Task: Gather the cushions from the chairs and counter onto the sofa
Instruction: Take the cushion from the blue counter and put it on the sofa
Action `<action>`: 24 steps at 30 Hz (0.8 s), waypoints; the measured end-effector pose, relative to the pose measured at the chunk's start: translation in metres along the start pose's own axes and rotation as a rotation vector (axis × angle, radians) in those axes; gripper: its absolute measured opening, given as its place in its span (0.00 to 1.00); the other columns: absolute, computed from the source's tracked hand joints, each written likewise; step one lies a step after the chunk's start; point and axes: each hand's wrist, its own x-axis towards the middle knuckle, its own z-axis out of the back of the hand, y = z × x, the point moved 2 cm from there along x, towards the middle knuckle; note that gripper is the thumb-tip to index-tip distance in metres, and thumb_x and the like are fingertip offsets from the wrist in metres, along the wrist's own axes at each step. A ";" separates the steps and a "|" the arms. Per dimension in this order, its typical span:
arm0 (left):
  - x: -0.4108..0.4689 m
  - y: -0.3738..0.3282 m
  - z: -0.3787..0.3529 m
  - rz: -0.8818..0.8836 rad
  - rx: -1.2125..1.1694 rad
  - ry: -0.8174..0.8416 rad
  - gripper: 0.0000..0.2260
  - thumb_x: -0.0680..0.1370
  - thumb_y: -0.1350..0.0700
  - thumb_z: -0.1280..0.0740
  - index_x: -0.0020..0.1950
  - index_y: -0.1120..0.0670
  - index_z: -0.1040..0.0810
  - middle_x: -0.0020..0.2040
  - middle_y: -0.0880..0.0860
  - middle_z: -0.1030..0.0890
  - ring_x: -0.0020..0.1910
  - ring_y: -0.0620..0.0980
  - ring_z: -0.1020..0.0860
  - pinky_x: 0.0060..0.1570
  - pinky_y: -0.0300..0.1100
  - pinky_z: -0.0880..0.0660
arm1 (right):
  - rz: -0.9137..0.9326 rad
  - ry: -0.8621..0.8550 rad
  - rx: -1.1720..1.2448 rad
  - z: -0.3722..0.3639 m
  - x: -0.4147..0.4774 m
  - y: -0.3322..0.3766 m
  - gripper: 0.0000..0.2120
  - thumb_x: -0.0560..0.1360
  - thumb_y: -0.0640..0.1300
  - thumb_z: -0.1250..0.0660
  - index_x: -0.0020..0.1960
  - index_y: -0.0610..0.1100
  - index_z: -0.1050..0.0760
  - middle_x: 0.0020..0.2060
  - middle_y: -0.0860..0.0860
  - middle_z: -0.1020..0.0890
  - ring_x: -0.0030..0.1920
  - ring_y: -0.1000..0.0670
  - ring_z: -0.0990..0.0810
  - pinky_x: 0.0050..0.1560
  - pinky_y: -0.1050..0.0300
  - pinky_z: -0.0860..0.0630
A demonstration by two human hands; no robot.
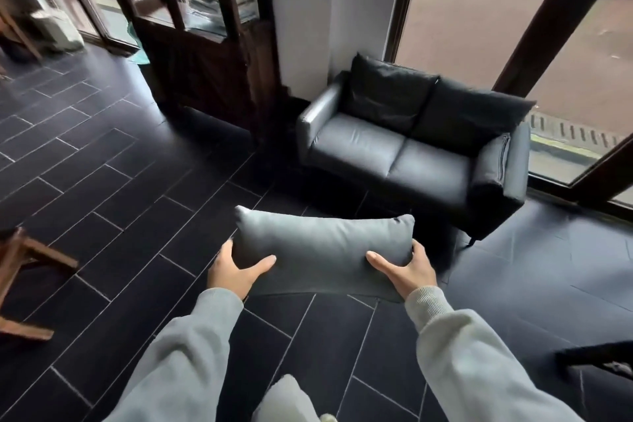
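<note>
Outstretched, both hands (left (236, 272), right (406, 271)) clasp the grey cushion (322, 252) by its ends.

Both arms extended forward, sleeved to the wrists. Left hand (236, 271) and right hand (406, 269) clamped at opposite ends of 1 load, thumbs on top, remaining fingers curled beneath.

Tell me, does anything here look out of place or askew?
Mostly tidy. One grey cushion is wedged upright against the sofa's far arm, not lying flat. Another cushion is off the sofa, held by the left hand and right hand.
</note>
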 end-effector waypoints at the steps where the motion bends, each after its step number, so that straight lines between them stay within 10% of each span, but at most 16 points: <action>1: 0.015 -0.008 -0.008 0.000 0.008 0.007 0.47 0.66 0.42 0.19 0.80 0.52 0.35 0.75 0.53 0.28 0.74 0.55 0.31 0.72 0.51 0.33 | -0.004 -0.006 -0.001 0.000 0.015 0.004 0.52 0.51 0.67 0.17 0.71 0.54 0.31 0.51 0.65 0.22 0.49 0.64 0.23 0.45 0.70 0.30; 17: 0.303 -0.166 -0.145 -0.015 0.014 0.122 0.44 0.62 0.45 0.16 0.75 0.51 0.30 0.67 0.54 0.22 0.66 0.58 0.24 0.64 0.54 0.26 | -0.083 -0.233 0.024 -0.027 0.286 0.100 0.53 0.48 0.66 0.17 0.70 0.56 0.30 0.48 0.70 0.24 0.42 0.77 0.26 0.36 0.84 0.35; 24: 0.400 -0.234 -0.198 -0.063 0.060 0.109 0.43 0.59 0.44 0.15 0.70 0.48 0.28 0.59 0.50 0.21 0.61 0.56 0.24 0.55 0.48 0.27 | -0.135 -0.305 0.044 -0.028 0.386 0.125 0.52 0.47 0.68 0.17 0.68 0.59 0.31 0.50 0.69 0.23 0.48 0.70 0.24 0.49 0.70 0.29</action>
